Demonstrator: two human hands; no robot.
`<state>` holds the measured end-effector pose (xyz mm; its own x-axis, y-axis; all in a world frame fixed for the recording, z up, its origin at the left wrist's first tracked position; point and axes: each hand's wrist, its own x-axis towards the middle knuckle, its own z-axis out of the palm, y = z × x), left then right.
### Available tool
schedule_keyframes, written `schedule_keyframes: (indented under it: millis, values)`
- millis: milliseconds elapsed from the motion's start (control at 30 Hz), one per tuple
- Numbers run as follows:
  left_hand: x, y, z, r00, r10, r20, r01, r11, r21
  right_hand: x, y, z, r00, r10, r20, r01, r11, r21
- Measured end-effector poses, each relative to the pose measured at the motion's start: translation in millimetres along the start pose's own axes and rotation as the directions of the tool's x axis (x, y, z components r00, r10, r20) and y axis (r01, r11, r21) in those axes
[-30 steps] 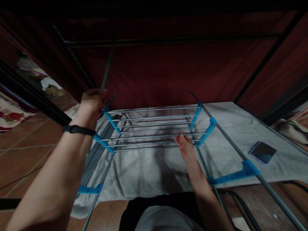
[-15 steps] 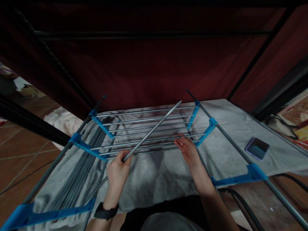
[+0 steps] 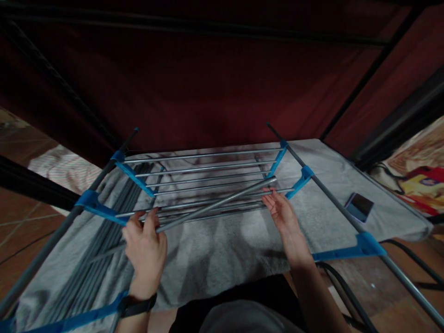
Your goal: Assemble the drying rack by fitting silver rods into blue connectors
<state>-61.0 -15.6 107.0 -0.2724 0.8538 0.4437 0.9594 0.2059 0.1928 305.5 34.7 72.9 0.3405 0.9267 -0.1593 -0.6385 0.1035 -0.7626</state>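
Behind the far edge of the grey cloth (image 3: 215, 273) is a big dark red wall (image 3: 208, 92) with a long black bar (image 3: 194, 28) across it. The floor (image 3: 17, 236) past the left edge has brown tiles with pale lines. A stripy cloth (image 3: 65, 171) lies by the far left corner. The light is dim.

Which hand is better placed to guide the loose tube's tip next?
Probably the right hand: it is close to a blue bracket and the tip of the metal tube, which the left hand grips farther back.
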Motion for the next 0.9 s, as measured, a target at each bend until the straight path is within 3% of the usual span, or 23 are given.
schedule_keyframes:
  millis: [100, 433, 600, 900]
  values:
    - [4, 1, 2, 1.000, 0.014, -0.020, -0.014, 1.000, -0.004, 1, -1, 0, 1.000, -0.007, 0.006, 0.007, 1.000, -0.001]
    - [22, -19, 20, 0.972, 0.233, -0.025, -0.234, 0.956, -0.179, -2, -3, 2, 1.000, 0.002, -0.019, -0.001, 0.999, 0.045]
    - [32, -27, 18, 0.965, 0.250, 0.077, -0.245, 0.967, -0.063, -2, -2, 4, 1.000, -0.010, -0.025, 0.012, 0.998, 0.055]
    - [35, -34, 25, 0.963, 0.262, 0.060, -0.257, 0.963, -0.085, -1, 3, 4, 0.998, -0.040, -0.040, 0.042, 0.997, 0.057]
